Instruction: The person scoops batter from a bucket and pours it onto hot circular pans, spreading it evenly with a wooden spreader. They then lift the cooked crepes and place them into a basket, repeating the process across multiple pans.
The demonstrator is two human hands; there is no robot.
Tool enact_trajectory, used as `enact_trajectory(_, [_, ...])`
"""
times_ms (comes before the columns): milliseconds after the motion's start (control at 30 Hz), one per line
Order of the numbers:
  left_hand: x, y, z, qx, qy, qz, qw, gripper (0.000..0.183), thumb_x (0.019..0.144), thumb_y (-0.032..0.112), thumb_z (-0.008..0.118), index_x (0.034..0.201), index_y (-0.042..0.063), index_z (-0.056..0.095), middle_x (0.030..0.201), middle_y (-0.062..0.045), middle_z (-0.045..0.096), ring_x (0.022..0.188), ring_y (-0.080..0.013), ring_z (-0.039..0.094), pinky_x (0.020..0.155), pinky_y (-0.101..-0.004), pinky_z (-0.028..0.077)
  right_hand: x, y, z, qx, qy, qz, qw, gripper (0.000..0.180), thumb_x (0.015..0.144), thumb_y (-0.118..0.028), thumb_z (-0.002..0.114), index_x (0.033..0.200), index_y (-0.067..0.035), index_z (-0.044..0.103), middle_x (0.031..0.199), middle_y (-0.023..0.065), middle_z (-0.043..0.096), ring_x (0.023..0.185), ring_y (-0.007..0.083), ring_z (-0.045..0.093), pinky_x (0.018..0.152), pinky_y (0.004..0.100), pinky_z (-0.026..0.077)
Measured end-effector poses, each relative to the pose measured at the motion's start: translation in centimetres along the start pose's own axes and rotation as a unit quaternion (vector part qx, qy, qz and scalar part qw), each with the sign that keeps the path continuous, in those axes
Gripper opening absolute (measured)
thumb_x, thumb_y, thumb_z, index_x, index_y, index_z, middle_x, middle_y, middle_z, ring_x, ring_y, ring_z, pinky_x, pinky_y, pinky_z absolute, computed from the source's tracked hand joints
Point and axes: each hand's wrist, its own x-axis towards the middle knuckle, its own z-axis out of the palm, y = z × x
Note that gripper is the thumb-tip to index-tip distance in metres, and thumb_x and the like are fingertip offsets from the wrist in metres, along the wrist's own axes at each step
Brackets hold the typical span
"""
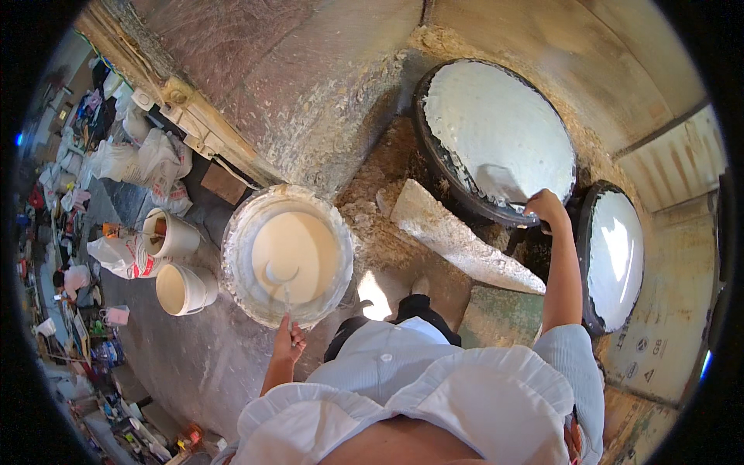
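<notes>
My left hand (289, 339) is closed around the handle of a ladle (282, 273), whose bowl lies in cream-coloured liquid (305, 244) in a round, crusted tub (232, 261). Far to the right, my right hand (545, 208) is at the near rim of a large black round vessel (430, 139) filled with white material (494, 116). It grips a flat scraper-like tool (504, 185), whose greyish blade lies against the white surface; the exact kind of tool cannot be told. A second black round vessel (592, 308) with a glossy white surface (616, 256) stands right of my forearm.
A crusted, tapering slab (459, 241) lies between tub and vessels. Two white buckets (186, 232) (200, 290) and plastic sacks (142, 163) stand at left. A crusted wooden beam (215, 131) runs along the upper left. Another person (75, 279) is at the far left among clutter.
</notes>
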Motion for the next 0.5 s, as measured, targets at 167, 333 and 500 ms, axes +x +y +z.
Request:
enact_trajectory(167, [1.0,1.7,-2.7,0.107,-0.055,0.018,0.993,0.038,0.081,0.049,0.054,0.075,0.013,0.044,0.049,0.006,0.032,0.04,-0.008,0.031,0.041,-0.0223,0.026,-2.4,5.7,13.3,0.1,0.134,0.045,0.985,0.033,0.061,-0.016,0.067,0.091,-0.001,0.064,0.086,0.0198,0.064,0.084,0.032,0.062,0.072,0.0379,0.049])
enact_trajectory(333, [-1.3,4.6,-6.0,0.215,-0.055,0.011,0.975,0.042,0.083,0.052,0.048,0.076,0.011,0.046,0.05,0.006,0.031,0.041,-0.008,0.032,0.04,-0.0226,0.027,-14.0,-2.4,17.0,0.231,-0.021,-0.034,0.972,0.033,0.07,-0.015,0.062,0.101,-0.004,0.061,0.077,0.016,0.064,0.07,0.024,0.063,0.063,0.033,0.05])
enact_trajectory(500, [5.2,4.6,-18.8,0.593,0.056,0.278,0.754,0.04,0.084,0.046,0.049,0.086,0.007,0.051,0.057,-0.007,0.052,0.049,-0.0266,0.051,0.046,-0.0398,0.039,-19.8,-11.1,26.3,0.317,-0.31,-0.086,0.892,0.033,0.081,-0.031,0.058,0.102,-0.005,0.06,0.068,0.0104,0.062,0.053,0.0139,0.059,0.049,0.0275,0.048])
